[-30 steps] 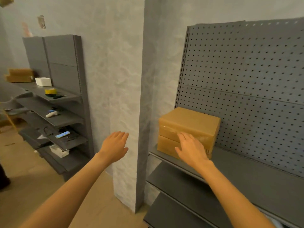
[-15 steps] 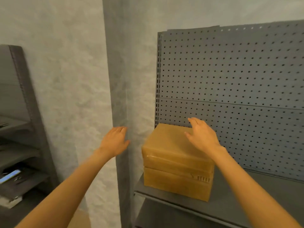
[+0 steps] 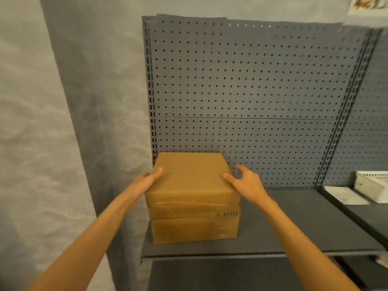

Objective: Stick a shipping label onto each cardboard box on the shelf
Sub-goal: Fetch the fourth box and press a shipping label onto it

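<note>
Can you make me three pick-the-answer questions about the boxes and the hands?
1. Where do the cardboard boxes stand?
A. on the floor
B. at the left end of the grey shelf
C. hung on the pegboard

2. How many boxes are stacked there?
A. two
B. four
C. six

3. What are the hands doing?
A. both hang free
B. one holds a label
C. the left hand and right hand touch the top box's sides

Answers: 1 B, the stack sits by the shelf's left edge. 2 A, one box lies on another. 3 C, one hand is at each side of the top box.
</note>
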Motion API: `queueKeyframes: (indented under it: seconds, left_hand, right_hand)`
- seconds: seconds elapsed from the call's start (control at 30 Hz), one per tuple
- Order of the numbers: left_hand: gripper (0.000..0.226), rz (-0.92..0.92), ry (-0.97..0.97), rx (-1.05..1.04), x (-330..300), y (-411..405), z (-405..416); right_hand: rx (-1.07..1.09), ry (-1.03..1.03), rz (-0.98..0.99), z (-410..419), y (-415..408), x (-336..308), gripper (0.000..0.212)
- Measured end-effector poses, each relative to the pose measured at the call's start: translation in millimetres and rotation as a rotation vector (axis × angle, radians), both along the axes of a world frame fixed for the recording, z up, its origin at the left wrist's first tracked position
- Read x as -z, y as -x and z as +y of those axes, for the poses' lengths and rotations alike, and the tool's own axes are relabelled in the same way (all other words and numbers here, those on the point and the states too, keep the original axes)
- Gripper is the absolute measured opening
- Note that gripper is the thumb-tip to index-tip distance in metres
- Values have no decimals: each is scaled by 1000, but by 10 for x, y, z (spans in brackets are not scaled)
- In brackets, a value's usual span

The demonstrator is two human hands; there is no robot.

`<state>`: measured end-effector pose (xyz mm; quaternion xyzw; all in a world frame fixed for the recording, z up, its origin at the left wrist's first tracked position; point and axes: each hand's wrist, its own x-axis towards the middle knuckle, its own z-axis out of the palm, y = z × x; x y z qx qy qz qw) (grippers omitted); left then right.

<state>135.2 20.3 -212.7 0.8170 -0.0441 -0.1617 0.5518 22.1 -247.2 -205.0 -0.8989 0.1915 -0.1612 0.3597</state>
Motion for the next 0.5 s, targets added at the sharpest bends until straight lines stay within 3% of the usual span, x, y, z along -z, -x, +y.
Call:
queueKeyframes:
  seconds: [0.17,0.27,0.37,0.5]
  left_hand:
    - [55,211,241,24,39,45,-72]
    - [46,229,269,21,51,68,-61]
    - [45,220,275,6,60,91,-58]
    - [48,183,267,-12,78,104,-56]
  right_hand:
    - [51,-375,53,54,-27,167,81]
    - [33,-616,75,112,-11,189,49]
    - [21,-685,67,106,-3,207,27]
    - [32,-709,52,125,12,219,32]
